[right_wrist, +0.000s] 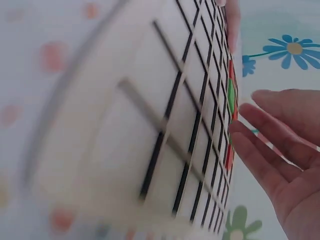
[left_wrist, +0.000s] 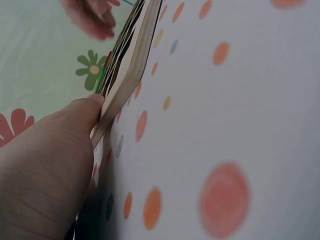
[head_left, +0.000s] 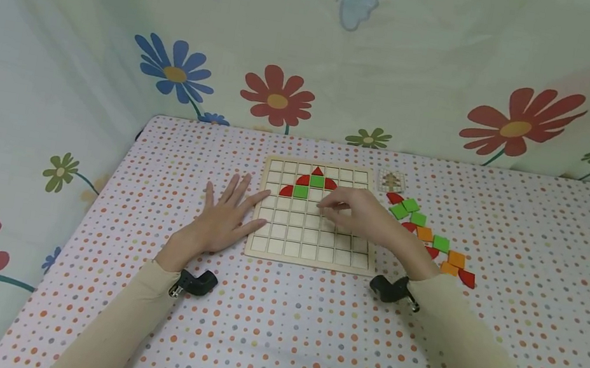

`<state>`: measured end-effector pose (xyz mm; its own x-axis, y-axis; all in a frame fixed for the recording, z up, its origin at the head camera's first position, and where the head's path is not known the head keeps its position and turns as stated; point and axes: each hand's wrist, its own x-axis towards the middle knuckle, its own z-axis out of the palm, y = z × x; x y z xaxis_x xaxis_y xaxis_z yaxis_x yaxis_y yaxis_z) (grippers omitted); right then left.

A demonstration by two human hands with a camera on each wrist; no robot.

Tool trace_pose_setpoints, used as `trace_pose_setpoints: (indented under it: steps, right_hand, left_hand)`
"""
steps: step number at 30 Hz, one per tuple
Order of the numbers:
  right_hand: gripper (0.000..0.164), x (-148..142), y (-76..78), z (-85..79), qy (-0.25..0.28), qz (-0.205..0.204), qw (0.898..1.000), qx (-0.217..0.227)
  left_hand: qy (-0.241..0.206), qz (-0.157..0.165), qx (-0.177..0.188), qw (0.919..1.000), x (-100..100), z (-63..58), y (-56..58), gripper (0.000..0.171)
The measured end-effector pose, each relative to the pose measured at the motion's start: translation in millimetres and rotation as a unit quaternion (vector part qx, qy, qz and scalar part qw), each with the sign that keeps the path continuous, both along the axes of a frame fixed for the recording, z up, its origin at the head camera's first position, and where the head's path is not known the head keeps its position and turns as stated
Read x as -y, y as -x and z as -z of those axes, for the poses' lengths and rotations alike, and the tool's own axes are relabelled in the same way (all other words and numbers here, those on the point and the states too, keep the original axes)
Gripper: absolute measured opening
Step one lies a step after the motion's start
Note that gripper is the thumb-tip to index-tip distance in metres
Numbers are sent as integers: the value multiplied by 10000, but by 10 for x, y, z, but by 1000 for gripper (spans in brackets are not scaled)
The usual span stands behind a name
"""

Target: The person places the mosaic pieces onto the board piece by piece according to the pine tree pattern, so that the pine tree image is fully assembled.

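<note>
A light wooden grid board [head_left: 276, 247] lies flat on the table. In its upper rows sit a red triangle [head_left: 317, 171], green squares [head_left: 301, 192] and red quarter-round tiles [head_left: 286, 191]. My left hand [head_left: 222, 221] lies with spread fingers at the board's left side, thumb and index finger touching its edge; the left wrist view shows the thumb [left_wrist: 82, 112] against the rim. Over the board's middle right hovers my right hand [head_left: 354, 213], fingers loosely bent. In the right wrist view its fingertips [right_wrist: 242, 127] are near the tiles, with no tile visible between thumb and fingers.
Right of the board lie loose red, green and orange tiles [head_left: 424, 233] in a slanting row. A small pattern card [head_left: 391, 181] is beside the board's top right corner. A dotted cloth [head_left: 258, 345] covers the table; a flowered curtain [head_left: 431, 57] hangs behind.
</note>
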<state>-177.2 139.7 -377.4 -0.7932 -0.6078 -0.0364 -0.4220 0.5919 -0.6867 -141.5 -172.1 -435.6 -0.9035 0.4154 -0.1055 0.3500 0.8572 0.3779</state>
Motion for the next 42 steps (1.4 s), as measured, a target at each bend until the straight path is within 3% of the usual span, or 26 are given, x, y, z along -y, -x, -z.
trace_pose_setpoints:
  steps: [4,9,17,23,33,42]
  right_hand:
    - [15,-350,-178,-35,-140,-2,9992,-367]
    - [16,-843,-303,-59,-522,409,9951,-733]
    - [27,-1431,-287,56,-997,1161,9871,-476]
    - [31,-1474,-228,123,-1159,1373,9836,-151]
    - [29,-1371,-59,18,-1554,1238,9799,160]
    - [26,-1368,-69,31,-1415,1422,9794,225]
  left_hand:
    - [41,19,11,10000,-11,0,7,68]
    - [86,4,34,10000,-7,-9,8,69]
    - [57,-15,14,10000,13,-9,-2,68]
    - [91,2,62,9999,2,-16,-7,68]
    - [67,9,31,10000,3,-24,0,68]
    - [116,9,77,9999,6,-21,11,69]
